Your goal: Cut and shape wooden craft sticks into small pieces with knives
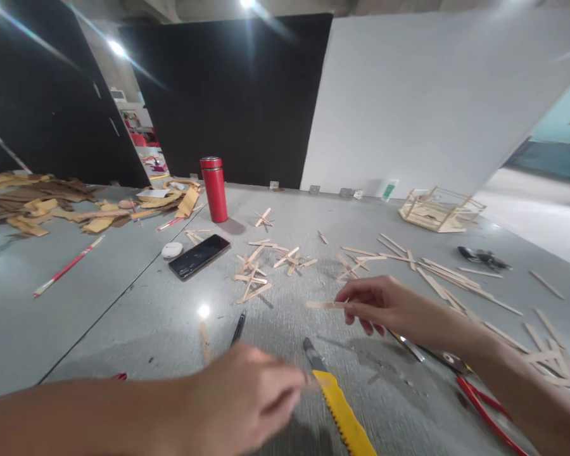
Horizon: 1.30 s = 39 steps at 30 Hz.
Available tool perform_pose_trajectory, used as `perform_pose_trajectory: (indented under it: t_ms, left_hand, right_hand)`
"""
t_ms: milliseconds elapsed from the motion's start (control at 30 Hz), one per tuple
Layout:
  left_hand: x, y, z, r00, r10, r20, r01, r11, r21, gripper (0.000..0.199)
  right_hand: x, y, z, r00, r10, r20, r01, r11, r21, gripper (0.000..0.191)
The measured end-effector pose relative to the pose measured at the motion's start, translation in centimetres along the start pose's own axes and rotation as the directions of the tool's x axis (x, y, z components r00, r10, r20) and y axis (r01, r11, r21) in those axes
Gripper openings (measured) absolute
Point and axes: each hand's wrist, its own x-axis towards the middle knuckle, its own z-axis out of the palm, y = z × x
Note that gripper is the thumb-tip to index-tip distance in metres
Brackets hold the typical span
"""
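Observation:
My right hand point(370, 304) pinches a flat wooden craft stick point(323, 305) near one end, holding it just above the grey table. My left hand point(251, 399) is closed and smeared by motion. A short, blurred piece of craft stick point(319, 381) juts from its fingertips across the yellow cutter point(342, 411), whose grip has a toothed edge and whose grey tip points away from me. Just beyond my left hand lie a black pen point(238, 328) and another craft stick point(204, 341). Partly under my right forearm are red-handled pliers point(487, 405) and a metal tool point(411, 345).
Little crossed-stick pieces point(251, 272) stand mid-table, near a phone point(199, 256), white earbud case point(171, 250) and red flask point(213, 190). Long sticks point(451, 275) are strewn right, with keys point(483, 258) and a wooden frame point(439, 210) behind. Torn cardboard point(42, 202) is heaped left.

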Motion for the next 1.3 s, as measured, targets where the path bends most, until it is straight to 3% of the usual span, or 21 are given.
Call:
perform_pose_trajectory:
  t_ms: [33, 133, 233, 533, 800, 1133, 1300]
  left_hand:
    - [0.4, 0.2, -1.1, 0.992, -0.048, -0.117, 0.053, 0.998, 0.044, 0.017]
    - [1.3, 0.7, -4.9, 0.933, -0.145, -0.331, 0.159, 0.987, 0.013, 0.020]
    - [1.4, 0.7, -7.2, 0.859, -0.234, -0.454, 0.228, 0.971, -0.070, 0.021]
    - [1.1, 0.3, -5.9, 0.709, -0.324, -0.626, 0.232, 0.946, -0.226, 0.019]
    - [1.7, -2.2, -4.5, 0.755, -0.329, -0.568, 0.262, 0.944, -0.199, 0.022]
    - [2.4, -6.8, -4.3, 0.859, -0.277, -0.430, 0.341, 0.937, 0.077, 0.032]
    - [2.7, -8.8, -4.5, 0.867, -0.234, -0.441, 0.343, 0.921, 0.185, 0.034]
  right_hand:
    - [0.3, 0.4, 0.2, 1.000, -0.002, -0.015, 0.002, 1.000, -0.018, 0.032]
    - [1.2, 1.9, 1.5, 0.997, -0.016, -0.072, 0.011, 0.997, -0.078, 0.029]
    - [1.5, 3.0, 3.7, 0.991, -0.042, -0.125, 0.023, 0.988, -0.151, 0.030]
    - [-2.8, 4.5, 9.6, 0.938, -0.165, -0.303, 0.067, 0.948, -0.310, 0.030]
    - [-4.7, 4.8, 11.5, 0.863, -0.356, -0.358, 0.172, 0.874, -0.455, 0.026]
    - [-5.0, 5.6, 11.7, 0.848, -0.461, -0.260, 0.256, 0.787, -0.561, 0.031]
    - [-5.2, 6.1, 11.9, 0.839, -0.500, -0.213, 0.293, 0.746, -0.599, 0.035]
